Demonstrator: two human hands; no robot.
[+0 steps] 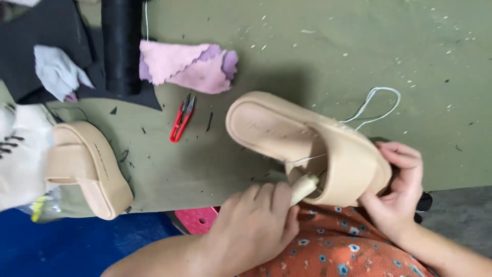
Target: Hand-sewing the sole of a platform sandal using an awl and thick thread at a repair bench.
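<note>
Olive workbench [318, 46], speckled with scraps; beige platform sandal [307, 149] at its near edge.
Left hand [256, 225] fisted on a pale wooden tool handle [303, 187] poked under the sandal's strap. Right hand [397, 187] curled round the sandal's strap end, steadying it. White thread [376, 105] loops just beyond the sandal. Red snips [182, 118] left of the sandal, pink cloth [189, 64] past them, second beige sandal [89, 169] far left.
</note>
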